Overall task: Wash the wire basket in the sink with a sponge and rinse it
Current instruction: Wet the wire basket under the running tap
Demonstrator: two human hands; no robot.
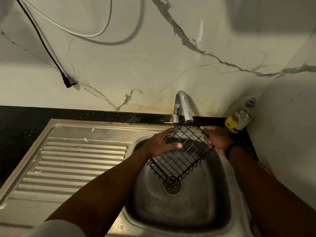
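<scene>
Head view shows both of our hands holding the wire basket (181, 154) above the sink (171, 211) bowl. The basket is black, tilted, with its upper corner just below the faucet (182, 106) spout and its lowest corner hanging over the drain (172, 186).

Left hand (162, 144): we grip the basket's left side, the thumb lying across the mesh and the fingers curled over the upper left edge.

Right hand (216, 139): we hold the right rim, the fingers wrapped around the wire edge. A dark band (230, 148) sits on this wrist.

We cannot tell from this view whether water runs from the spout.

Surroundings:
- The ribbed drainboard (77, 165) extends to the left of the bowl as part of the same steel unit.
- A clear bottle (239, 117) with a yellow label stands in the back right corner on the dark counter (20, 124), just beyond our right hand and close to the basket's right rim.
- The faucet body rises directly behind the basket; its spout nearly touches the upper corner.
- A black cable (44, 47) with a plug end hangs against the marbled wall (128, 65) at the upper left, well apart from the sink. A white cable (82, 32) loops beside it.
- Our forearms cross the front rim of the sink and cover part of the bowl's sides.
</scene>
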